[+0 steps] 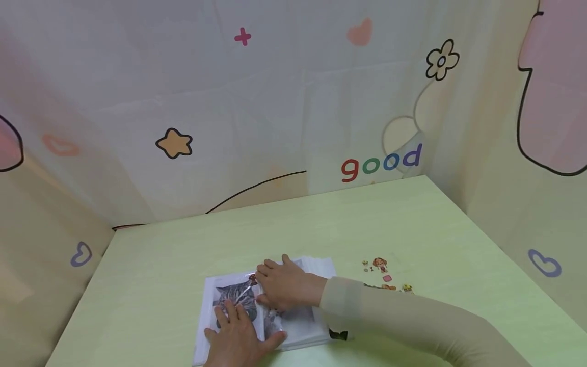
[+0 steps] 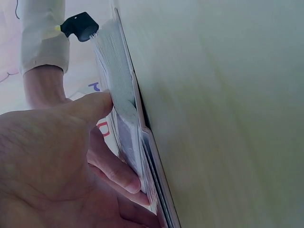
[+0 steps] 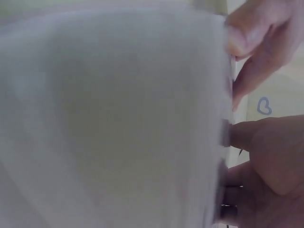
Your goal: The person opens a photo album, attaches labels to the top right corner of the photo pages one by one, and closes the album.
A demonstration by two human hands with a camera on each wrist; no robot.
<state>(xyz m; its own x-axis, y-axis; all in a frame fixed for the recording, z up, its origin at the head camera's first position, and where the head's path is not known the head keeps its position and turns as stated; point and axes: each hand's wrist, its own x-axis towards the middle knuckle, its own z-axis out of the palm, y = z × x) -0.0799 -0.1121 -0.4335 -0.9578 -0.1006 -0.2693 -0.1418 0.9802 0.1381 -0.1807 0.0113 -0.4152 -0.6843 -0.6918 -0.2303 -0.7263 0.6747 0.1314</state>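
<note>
A book of clear-sleeved pages [image 1: 208, 303] lies open on the table in front of me. Its left page carries a picture of a grey striped cat [image 1: 229, 293]. My left hand [image 1: 236, 334] rests on the lower part of that page with fingers spread, its thumb reaching toward the fold. Close beside the fold, my right hand [image 1: 284, 285] lies across the book with fingers extended, touching the pages. The left wrist view shows the thick stack of page edges [image 2: 111, 61] side-on, with the left thumb against it. A pale, blurred page [image 3: 118, 104] fills most of the right wrist view.
Right of the book, small stickers [image 1: 379, 264] are scattered, partly covered by the right sleeve [image 1: 394, 311]. A dark green shape [image 1: 338, 335] shows at the book's lower right corner. The pale green table [image 1: 183, 250] meets a printed cloth backdrop [image 1: 275, 117] behind and at the sides.
</note>
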